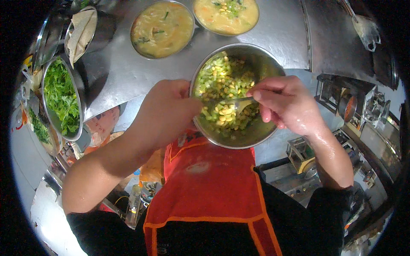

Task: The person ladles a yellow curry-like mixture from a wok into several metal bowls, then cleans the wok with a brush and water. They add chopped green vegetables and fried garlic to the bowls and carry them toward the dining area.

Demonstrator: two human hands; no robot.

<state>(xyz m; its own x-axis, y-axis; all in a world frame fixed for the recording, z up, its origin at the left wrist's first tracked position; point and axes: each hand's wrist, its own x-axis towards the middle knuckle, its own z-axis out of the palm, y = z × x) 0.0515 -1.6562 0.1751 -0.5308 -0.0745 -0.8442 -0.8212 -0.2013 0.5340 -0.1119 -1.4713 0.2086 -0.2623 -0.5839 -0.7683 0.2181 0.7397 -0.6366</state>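
Observation:
My left hand (176,108) grips the left rim of a round metal bowl (221,144), which overlaps the front edge of the steel counter in my view. Inside it lies a mix of chopped green celery-like pieces and yellow beans (224,80). With my right hand (285,104) I hold a spoon (245,102) by its handle, its head down among the beans in the bowl. Beyond the bowl stand two bowls of yellowish soup with thin strands. The right soup bowl (227,19) has green pieces and beans on top; the left soup bowl (163,30) shows only a few green bits.
At the left, a metal bowl of leafy greens (62,99) sits by the steel counter (128,73). Behind it is a bowl with folded flatbread-like sheets (81,35). A clear plastic bag (366,32) lies at the far right. Low stands (301,153) are on the floor.

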